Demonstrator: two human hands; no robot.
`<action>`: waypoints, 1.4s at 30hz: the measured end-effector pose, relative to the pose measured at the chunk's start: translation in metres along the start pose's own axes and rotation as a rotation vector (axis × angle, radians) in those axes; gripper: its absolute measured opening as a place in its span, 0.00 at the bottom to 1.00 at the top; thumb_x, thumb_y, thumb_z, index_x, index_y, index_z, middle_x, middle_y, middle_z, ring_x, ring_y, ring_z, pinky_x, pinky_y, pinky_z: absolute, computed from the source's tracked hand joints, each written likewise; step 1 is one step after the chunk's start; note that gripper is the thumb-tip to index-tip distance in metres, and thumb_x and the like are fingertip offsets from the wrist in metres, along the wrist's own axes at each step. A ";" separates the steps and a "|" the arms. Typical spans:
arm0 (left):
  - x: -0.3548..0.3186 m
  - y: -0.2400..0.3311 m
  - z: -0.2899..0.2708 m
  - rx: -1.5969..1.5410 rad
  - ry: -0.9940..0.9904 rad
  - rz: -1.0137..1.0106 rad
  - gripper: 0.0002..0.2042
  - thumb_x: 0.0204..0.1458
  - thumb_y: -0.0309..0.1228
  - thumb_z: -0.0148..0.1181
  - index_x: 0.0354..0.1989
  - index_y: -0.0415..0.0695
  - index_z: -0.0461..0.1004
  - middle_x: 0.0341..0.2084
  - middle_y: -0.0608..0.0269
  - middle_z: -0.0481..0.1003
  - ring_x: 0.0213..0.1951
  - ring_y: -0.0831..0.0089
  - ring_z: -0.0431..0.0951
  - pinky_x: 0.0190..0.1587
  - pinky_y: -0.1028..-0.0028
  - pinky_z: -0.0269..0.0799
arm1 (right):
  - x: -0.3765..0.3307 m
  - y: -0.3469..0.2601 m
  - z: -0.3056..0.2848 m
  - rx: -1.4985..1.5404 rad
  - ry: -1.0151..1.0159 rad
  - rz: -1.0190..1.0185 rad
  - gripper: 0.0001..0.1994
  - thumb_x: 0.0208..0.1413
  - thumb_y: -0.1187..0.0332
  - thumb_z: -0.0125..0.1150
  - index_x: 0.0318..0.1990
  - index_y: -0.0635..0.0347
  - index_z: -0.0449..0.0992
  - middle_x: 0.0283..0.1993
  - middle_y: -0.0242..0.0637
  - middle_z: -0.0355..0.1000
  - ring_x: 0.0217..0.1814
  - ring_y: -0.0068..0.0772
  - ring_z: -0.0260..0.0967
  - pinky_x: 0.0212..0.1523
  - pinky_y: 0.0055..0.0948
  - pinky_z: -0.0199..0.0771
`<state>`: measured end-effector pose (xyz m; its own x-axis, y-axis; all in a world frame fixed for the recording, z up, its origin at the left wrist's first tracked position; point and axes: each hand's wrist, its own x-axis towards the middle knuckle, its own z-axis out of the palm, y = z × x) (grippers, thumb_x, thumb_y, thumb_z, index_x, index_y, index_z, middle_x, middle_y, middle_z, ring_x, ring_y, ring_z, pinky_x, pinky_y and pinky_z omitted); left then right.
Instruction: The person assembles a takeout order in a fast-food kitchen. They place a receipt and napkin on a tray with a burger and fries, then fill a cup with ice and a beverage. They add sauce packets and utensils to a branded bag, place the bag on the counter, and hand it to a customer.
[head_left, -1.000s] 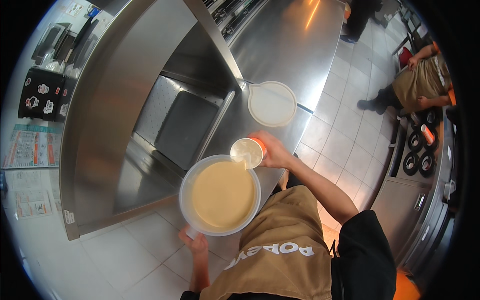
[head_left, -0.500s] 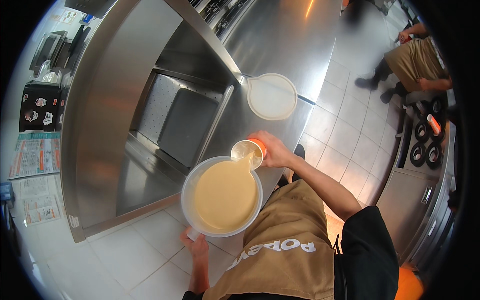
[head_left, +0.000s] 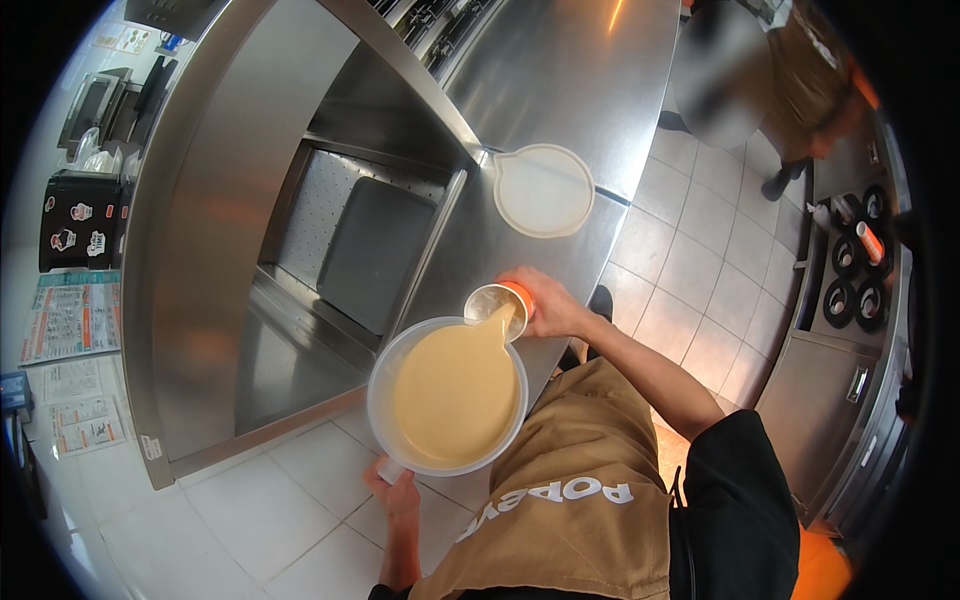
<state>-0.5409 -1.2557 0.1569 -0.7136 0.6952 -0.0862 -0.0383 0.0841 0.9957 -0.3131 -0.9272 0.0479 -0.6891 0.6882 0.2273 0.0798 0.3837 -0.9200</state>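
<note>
My left hand (head_left: 397,494) is closed round the handle of a translucent plastic pitcher (head_left: 376,410). Thick pale-yellow liquid (head_left: 450,395) fills much of it, and the pitcher tips toward its spout. A stream of the liquid runs from the spout into an orange-and-white cup (head_left: 517,297). My right hand (head_left: 545,303) wraps round that cup, tilting its mouth toward the spout. Cup rim and spout are very close; whether they touch I cannot tell. Beyond the cup, a round translucent lid (head_left: 544,191) with a pointed tab lies flat on the steel counter (head_left: 560,90).
To the left, a steel-framed recess holds a perforated surface (head_left: 330,180) and a dark grey tray (head_left: 375,255). Printed sheets (head_left: 75,315) hang at far left. Another person in a brown apron (head_left: 805,75) stands at upper right, near a cup dispenser (head_left: 850,255) with an orange cup.
The pitcher and cup have shifted very slightly right, with liquid still flowing between them. The other person at upper right has moved up and left, partly blurred now.
</note>
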 end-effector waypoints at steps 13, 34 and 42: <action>0.000 0.006 -0.006 0.066 -0.030 -0.030 0.10 0.40 0.15 0.57 0.34 0.33 0.75 0.21 0.62 0.74 0.20 0.78 0.70 0.26 0.77 0.65 | 0.002 0.006 0.011 0.042 -0.047 0.007 0.38 0.34 0.64 0.76 0.58 0.54 0.68 0.56 0.41 0.70 0.59 0.50 0.66 0.60 0.44 0.68; 0.006 0.017 0.010 0.114 -0.012 -0.074 0.04 0.41 0.18 0.60 0.27 0.34 0.76 0.19 0.68 0.72 0.19 0.81 0.68 0.24 0.79 0.59 | 0.001 0.018 0.018 0.114 -0.065 0.090 0.38 0.34 0.68 0.73 0.59 0.57 0.67 0.55 0.44 0.70 0.58 0.51 0.68 0.60 0.42 0.69; 0.008 0.024 0.013 0.113 -0.009 -0.103 0.03 0.41 0.18 0.60 0.26 0.35 0.75 0.20 0.69 0.72 0.21 0.81 0.69 0.26 0.78 0.59 | 0.001 0.027 0.018 0.140 -0.086 0.118 0.39 0.33 0.68 0.72 0.60 0.58 0.66 0.56 0.44 0.70 0.60 0.50 0.67 0.61 0.42 0.68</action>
<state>-0.5379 -1.2388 0.1796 -0.7033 0.6854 -0.1886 -0.0319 0.2346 0.9716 -0.3246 -0.9274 0.0171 -0.7406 0.6656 0.0923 0.0668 0.2097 -0.9755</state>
